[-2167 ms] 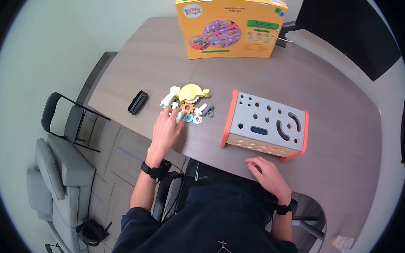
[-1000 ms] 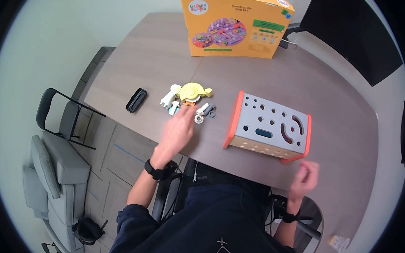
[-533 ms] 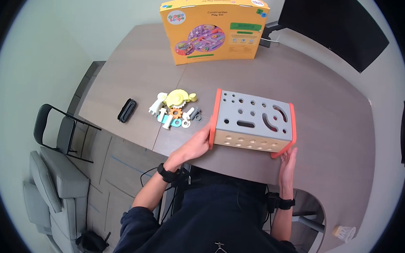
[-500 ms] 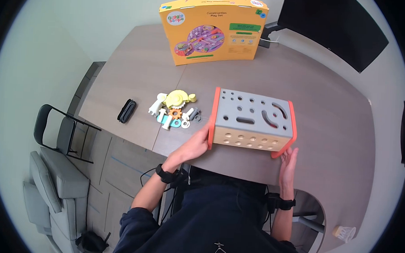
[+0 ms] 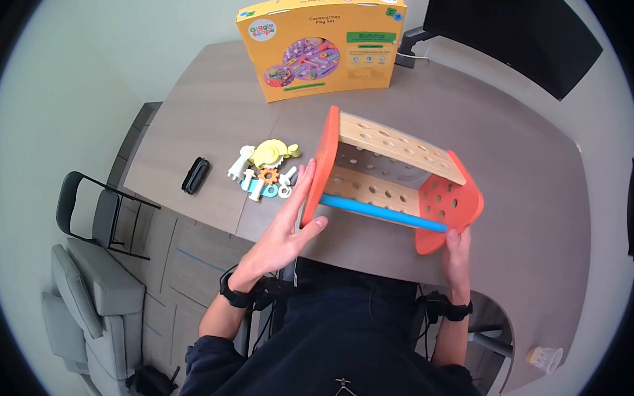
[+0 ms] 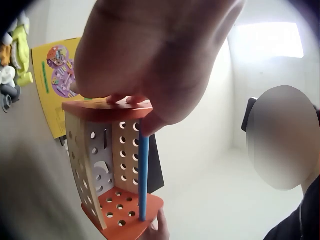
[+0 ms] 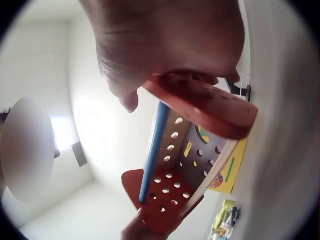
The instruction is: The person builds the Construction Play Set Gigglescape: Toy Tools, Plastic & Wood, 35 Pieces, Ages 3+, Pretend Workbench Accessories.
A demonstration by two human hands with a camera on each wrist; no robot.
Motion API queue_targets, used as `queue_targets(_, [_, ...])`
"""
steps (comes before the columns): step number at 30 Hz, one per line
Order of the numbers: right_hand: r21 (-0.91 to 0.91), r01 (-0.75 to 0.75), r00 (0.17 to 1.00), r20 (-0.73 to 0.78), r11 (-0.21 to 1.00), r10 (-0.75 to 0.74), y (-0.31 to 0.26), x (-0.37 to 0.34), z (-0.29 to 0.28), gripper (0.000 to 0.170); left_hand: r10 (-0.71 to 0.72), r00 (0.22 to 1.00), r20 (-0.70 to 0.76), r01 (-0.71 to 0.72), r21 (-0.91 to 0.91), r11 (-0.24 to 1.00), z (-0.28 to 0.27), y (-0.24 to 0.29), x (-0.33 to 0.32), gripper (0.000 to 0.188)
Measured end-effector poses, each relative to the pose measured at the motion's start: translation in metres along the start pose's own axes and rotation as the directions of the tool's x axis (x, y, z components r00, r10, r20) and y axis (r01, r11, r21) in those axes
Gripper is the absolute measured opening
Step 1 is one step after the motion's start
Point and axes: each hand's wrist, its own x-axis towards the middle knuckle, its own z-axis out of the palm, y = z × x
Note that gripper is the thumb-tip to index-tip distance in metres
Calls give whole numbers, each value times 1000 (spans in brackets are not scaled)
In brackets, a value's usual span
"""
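Observation:
A toy box with red end panels is tilted over between both hands, its hollow inside facing the person; a perforated wooden side (image 5: 397, 145) is uppermost and a blue rod (image 5: 383, 212) runs along the near side. The left hand (image 5: 280, 239) grips the left red panel (image 5: 324, 156), fingers along its outer face and thumb at its near edge. At the lower near corner of the right red panel (image 5: 465, 208), the right hand (image 5: 457, 261) holds on. Both wrist views show the left hand (image 6: 150, 55) and right hand (image 7: 170, 40) on opposite red ends.
Left of the toy box lie yellow pieces (image 5: 271, 153), an orange gear (image 5: 268, 176) and several bolts and nuts. A black case (image 5: 196, 175) is farther left. Behind stand a yellow carton (image 5: 327, 57) and a monitor (image 5: 511, 36). A cup (image 5: 545, 359) is at the lower right.
The left hand left the loose pieces and took hold of the box's left end; the right hand came to the right end. The box has turned from grey top up to open side toward the person.

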Motion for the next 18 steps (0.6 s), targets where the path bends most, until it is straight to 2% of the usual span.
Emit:
queue_targets(3, [176, 17, 992, -124, 984, 4, 3, 8, 17, 61, 80, 996, -36, -77, 89, 993, 9, -10, -4, 85])
queue_targets(4, [186, 2, 988, -152, 982, 26, -3, 14, 22, 60, 99, 991, -93, -90, 98, 991, 17, -5, -4, 76])
queue_targets(6, [215, -28, 974, -214, 976, 75, -26, 25, 33, 57, 83, 982, -169, -58, 146, 988, 22, -3, -1, 70])
queue_targets(7, [156, -26, 974, -216, 987, 60, -36, 31, 38, 56, 76, 976, -205, -42, 166, 985, 25, -2, 2, 68])
queue_targets(8, [96, -22, 976, -215, 995, 43, -46, 37, 44, 55, 196, 923, -330, -103, 278, 955, 33, -7, 6, 51])
queue_targets(11, [-67, -38, 990, -135, 997, 29, -54, 47, 41, 55, 2, 947, -321, 86, 259, 962, 26, 5, 10, 54])
queue_targets(14, [-241, -56, 998, -32, 969, 50, -63, 48, 37, 56, -210, 924, -321, 307, 293, 905, 13, 27, 19, 48])
queue_targets(17, [-375, -87, 995, 4, 923, 96, -70, 45, 37, 57, -114, 935, -336, 236, 351, 906, 7, 18, 25, 47])
queue_targets(18, [-407, -100, 994, 4, 908, 111, -70, 45, 37, 57, -145, 938, -316, 262, 366, 893, 6, 20, 27, 49])
